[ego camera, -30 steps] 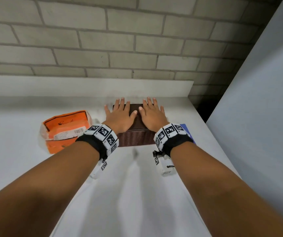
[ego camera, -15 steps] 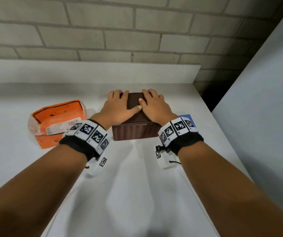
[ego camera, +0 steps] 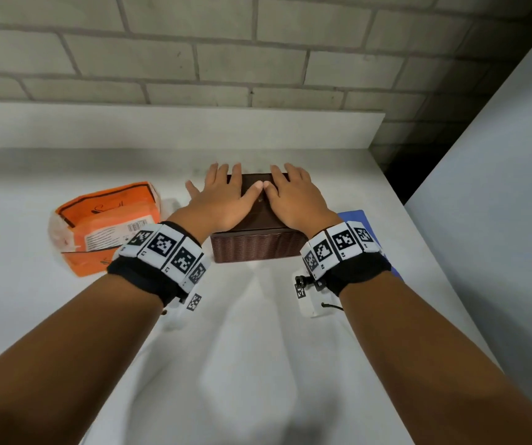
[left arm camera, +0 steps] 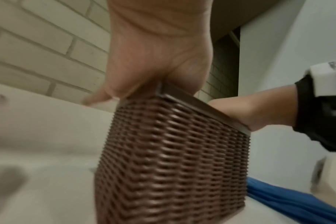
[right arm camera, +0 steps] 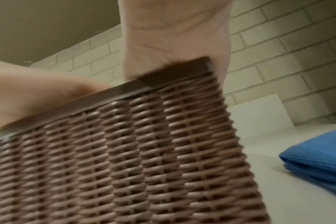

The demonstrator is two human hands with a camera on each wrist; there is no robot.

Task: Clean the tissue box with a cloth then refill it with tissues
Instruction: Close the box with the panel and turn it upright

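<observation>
A brown wicker tissue box (ego camera: 252, 248) with a smooth dark lid stands on the white table (ego camera: 258, 348). My left hand (ego camera: 223, 194) lies flat on the left half of the lid, fingers spread past the far edge. My right hand (ego camera: 293, 197) rests flat on the right half, and the two thumbs touch at the middle. The left wrist view shows my left palm (left arm camera: 159, 53) on the box's (left arm camera: 173, 166) top corner. The right wrist view shows my right palm (right arm camera: 175, 37) on the lid above the woven side (right arm camera: 125, 166). A folded blue cloth (ego camera: 354, 216) lies right of the box.
An orange tissue pack (ego camera: 107, 226) lies left of the box. A low white ledge (ego camera: 162, 123) and a brick wall (ego camera: 226, 59) close the back. A tall white panel (ego camera: 499, 187) stands along the right. The blue cloth (right arm camera: 316, 159) sits close to the box's right side.
Both hands stay on the lid. Half a second ago the fingers curled over the far edge; now they lie flatter. The box has not visibly moved on the table.
</observation>
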